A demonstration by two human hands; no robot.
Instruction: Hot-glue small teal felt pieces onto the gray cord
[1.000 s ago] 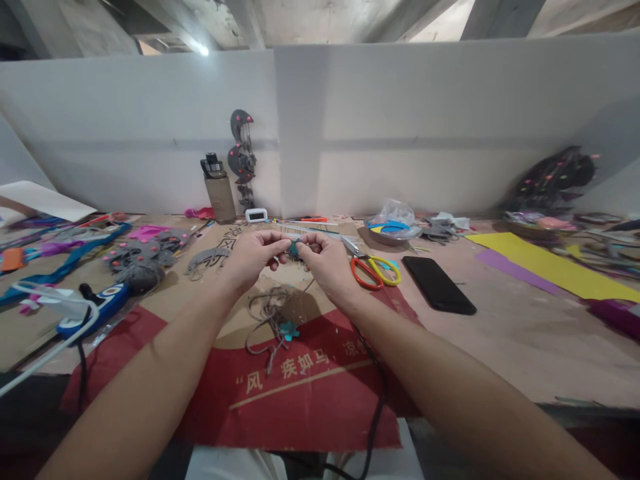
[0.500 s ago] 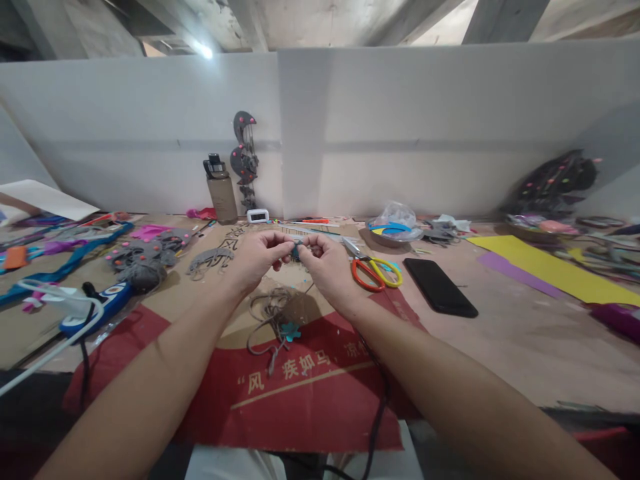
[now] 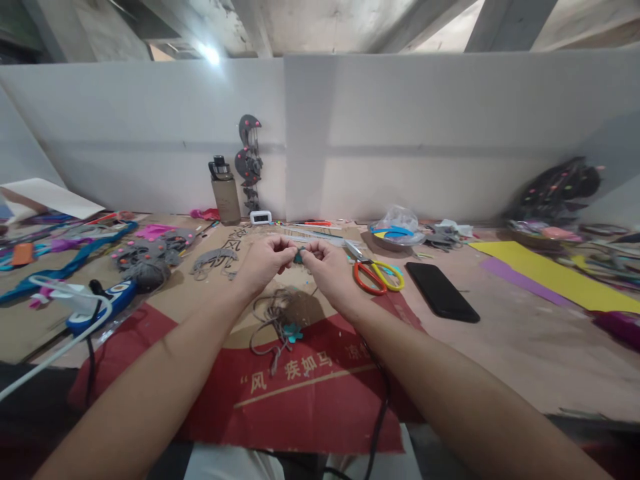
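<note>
Both hands meet over the middle of a red and brown cardboard sheet (image 3: 310, 420). Pinched in the fingers of my right hand (image 3: 324, 265) is a small dark teal piece (image 3: 299, 256), its shape mostly hidden. My left hand (image 3: 265, 265) is closed right beside it, thumb and forefinger pressed together; what lies between them is too small to make out. Below the hands a tangle of grey cord (image 3: 273, 313) lies on the cardboard, with a turquoise flower-shaped cutout (image 3: 293, 333) by it. Scissors (image 3: 373, 276) with one red and one yellow handle lie just right of my right hand.
A black phone (image 3: 442, 292) lies right of the scissors. Behind stand a water bottle (image 3: 227, 197), a small white clock (image 3: 261, 218) and a bowl (image 3: 395, 241) holding a plastic bag. To the left are a blue power strip (image 3: 107, 308) and grey pinned pieces (image 3: 150, 253).
My left hand has drawn slightly away from the teal piece, which stays at my right fingertips. The whole view has shifted a little.
</note>
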